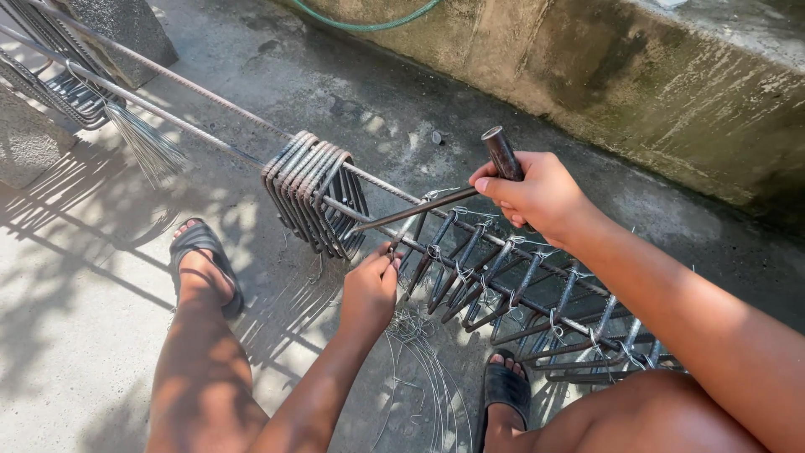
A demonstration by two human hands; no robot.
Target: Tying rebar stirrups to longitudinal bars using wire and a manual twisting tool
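Your right hand (537,195) had its fingers clamped on the dark metal tying hook (444,200), just above the long ribbed steel rebar (470,267); your left hand (369,289) pinched thin tie wire (419,335) against that rebar, beside the bunched rectangular stirrups (314,191).

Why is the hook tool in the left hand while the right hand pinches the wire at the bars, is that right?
Not quite: the hands are swapped. In the head view, the right hand holds the hook tool, and the left hand pinches the wire at the bars.
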